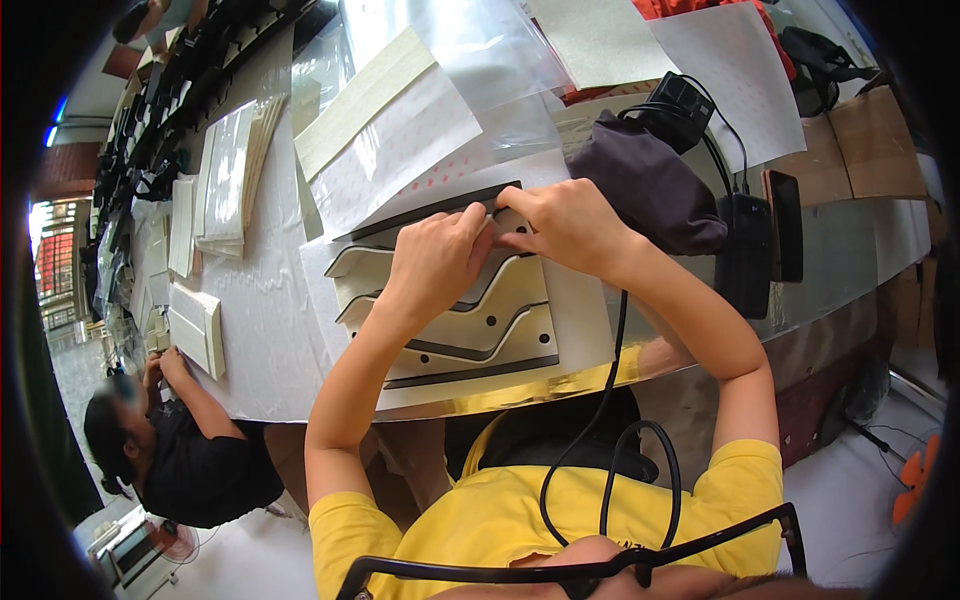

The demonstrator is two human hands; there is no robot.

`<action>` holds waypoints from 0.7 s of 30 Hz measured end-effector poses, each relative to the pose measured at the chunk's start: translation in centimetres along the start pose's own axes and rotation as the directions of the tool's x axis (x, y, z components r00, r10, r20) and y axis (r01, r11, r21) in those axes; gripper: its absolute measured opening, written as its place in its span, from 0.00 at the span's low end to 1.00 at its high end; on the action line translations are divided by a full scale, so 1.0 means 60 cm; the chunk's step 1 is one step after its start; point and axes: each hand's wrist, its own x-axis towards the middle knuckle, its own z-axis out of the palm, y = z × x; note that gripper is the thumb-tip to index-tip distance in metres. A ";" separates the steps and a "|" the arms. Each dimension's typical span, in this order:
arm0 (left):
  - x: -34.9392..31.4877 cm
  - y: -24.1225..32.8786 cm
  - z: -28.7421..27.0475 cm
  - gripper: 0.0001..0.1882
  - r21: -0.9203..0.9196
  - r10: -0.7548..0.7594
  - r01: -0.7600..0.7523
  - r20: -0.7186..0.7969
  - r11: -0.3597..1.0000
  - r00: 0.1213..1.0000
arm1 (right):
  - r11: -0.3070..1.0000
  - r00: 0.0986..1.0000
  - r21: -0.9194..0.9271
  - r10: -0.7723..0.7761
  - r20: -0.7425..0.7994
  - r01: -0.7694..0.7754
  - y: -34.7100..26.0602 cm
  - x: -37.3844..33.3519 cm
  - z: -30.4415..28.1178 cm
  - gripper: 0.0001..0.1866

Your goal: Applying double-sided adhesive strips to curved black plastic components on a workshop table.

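Observation:
A cream board [505, 352] lies before me, with dark wavy strips running across it, a straight dark strip [420, 208] along its far edge and several black round spots. A white sheet [585, 325] is under it. My left hand [432, 262] reaches over the board's middle, fingers closed in a pinch near the far edge. Close beside it, my right hand [575, 225] pinches at the far right corner, its fingertips almost meeting the left ones. Whatever is between the fingertips is too small and covered to make out.
Beyond the board lie a white sheet with a cream band [370, 105] and clear plastic sheets [450, 50]. At right are a dark cloth [640, 180], black devices with cables [745, 250] and a phone [785, 225]. Stacked panels [230, 180] and a co-worker [190, 440] are at left.

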 end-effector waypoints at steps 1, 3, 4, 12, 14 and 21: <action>-0.001 -0.004 0.001 0.09 -0.029 0.022 -0.023 -0.008 0.999 1.000 | 1.000 1.000 -0.001 -0.002 -0.003 0.002 0.004 0.002 0.009 0.15; 0.000 -0.007 0.003 0.10 -0.054 0.044 -0.045 -0.018 0.998 0.999 | 0.999 0.997 -0.042 -0.001 -0.073 -0.002 0.015 0.013 0.025 0.12; 0.001 -0.005 0.004 0.10 -0.052 0.048 -0.049 -0.018 0.997 0.999 | 0.999 0.997 -0.043 -0.005 -0.074 0.002 0.022 0.016 0.029 0.12; -0.012 -0.018 0.005 0.09 -0.066 0.044 -0.043 0.014 0.997 0.999 | 0.966 0.971 -0.136 -0.231 -0.063 0.221 0.028 0.029 0.038 0.03; -0.010 -0.018 0.008 0.08 -0.045 0.036 -0.036 0.006 0.998 0.999 | 0.963 0.969 -0.150 -0.238 -0.065 0.226 0.028 0.021 0.037 0.03; -0.006 -0.009 -0.007 0.17 -0.103 -0.096 0.104 0.082 0.989 0.992 | 0.998 0.997 -0.017 -0.056 0.055 0.057 0.011 0.025 0.009 0.07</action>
